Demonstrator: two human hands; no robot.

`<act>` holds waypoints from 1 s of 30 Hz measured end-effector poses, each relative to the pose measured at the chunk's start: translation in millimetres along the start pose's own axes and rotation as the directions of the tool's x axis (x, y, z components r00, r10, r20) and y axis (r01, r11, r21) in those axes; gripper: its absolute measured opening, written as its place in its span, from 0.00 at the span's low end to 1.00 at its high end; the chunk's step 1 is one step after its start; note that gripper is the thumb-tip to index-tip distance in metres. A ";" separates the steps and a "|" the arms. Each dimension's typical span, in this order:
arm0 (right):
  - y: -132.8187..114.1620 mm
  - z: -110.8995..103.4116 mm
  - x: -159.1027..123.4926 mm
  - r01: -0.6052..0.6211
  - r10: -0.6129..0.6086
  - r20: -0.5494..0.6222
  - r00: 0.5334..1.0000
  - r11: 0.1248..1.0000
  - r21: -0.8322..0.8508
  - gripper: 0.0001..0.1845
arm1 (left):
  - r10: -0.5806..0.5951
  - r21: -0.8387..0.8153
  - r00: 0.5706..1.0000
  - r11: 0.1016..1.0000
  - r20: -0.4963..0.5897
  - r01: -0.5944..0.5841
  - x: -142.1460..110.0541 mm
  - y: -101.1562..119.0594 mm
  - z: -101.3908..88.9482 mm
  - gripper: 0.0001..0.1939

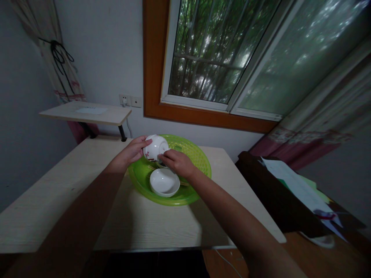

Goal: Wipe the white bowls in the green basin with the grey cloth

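Two bare arms (87, 204) are closest to me, reaching in from the bottom of my view. Far left, a small shelf (87, 112) stands on the table (243, 197). Next comes the left hand (135, 150), closed on a white bowl (155, 146). I see its thumb on the outside of the bowl; the other fingers go behind, so I can't see how they hold it. The bowl sticks out to the right of that hand, up over a green tray (199, 156). It is tipped on its side, with its bottom facing right, and red marks show on its wall.

Just right of it, the right hand (178, 162) has its fingers bunched up against the bowl, near its bottom. I can't tell if they pinch the bowl or something small, because the hand covers that spot.

Below the hands, a second bowl (164, 183) sits in the tray with its open side up. Some thin sticks (184, 184) poke out beside it, mostly hidden. Under the held bowl I see a bit of some dish, too covered to name. Far right, some papers (295, 185) are cut up by shadow and hard to make out.
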State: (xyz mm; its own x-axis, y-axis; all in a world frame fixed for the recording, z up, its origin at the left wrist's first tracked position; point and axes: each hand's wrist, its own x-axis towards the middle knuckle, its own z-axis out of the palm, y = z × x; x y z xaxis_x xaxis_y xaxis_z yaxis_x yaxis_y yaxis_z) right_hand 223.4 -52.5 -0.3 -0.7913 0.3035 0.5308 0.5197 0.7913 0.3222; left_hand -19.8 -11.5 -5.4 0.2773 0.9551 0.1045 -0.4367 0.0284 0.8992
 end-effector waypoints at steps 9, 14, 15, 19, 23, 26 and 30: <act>-1.6 2.2 1.9 -0.035 0.035 -0.012 0.999 0.999 0.020 0.14 | 0.007 -0.008 1.000 1.000 -0.004 -0.007 -0.2 0.7 0.0 0.23; -2.6 3.0 2.5 -0.073 0.073 -0.003 0.997 0.996 0.055 0.13 | 0.003 -0.012 1.000 1.000 -0.004 -0.004 0.1 0.9 -0.3 0.23; -2.4 3.2 2.1 -0.068 0.068 -0.005 0.998 0.996 0.056 0.12 | 0.005 -0.011 1.000 1.000 -0.004 -0.005 -0.2 1.1 0.1 0.23; -0.5 3.7 -0.4 -0.021 0.021 -0.012 1.000 1.000 0.021 0.12 | 0.002 -0.002 1.000 1.000 0.001 -0.002 -1.4 1.7 1.9 0.23; 0.9 4.1 -1.9 -0.006 0.006 -0.026 1.000 1.000 -0.007 0.13 | -0.009 0.004 1.000 1.000 0.008 0.009 -2.3 1.6 2.3 0.23; 0.4 4.6 -1.3 -0.009 0.008 -0.029 1.000 1.000 -0.006 0.13 | -0.021 0.034 1.000 0.999 0.016 0.021 -2.7 1.5 1.7 0.22; -1.5 4.3 0.8 -0.040 0.039 -0.025 0.999 0.999 -0.024 0.13 | -0.019 0.031 0.999 0.999 0.029 0.018 -1.6 0.6 0.3 0.22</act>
State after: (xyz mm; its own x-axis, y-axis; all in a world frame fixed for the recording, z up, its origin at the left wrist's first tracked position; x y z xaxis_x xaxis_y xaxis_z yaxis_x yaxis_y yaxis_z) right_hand 220.6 -51.2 -3.7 -0.7617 0.3209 0.5629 0.5584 0.7657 0.3190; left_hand -20.3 -13.0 -4.9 0.3098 0.9456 0.0996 -0.4049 0.0364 0.9136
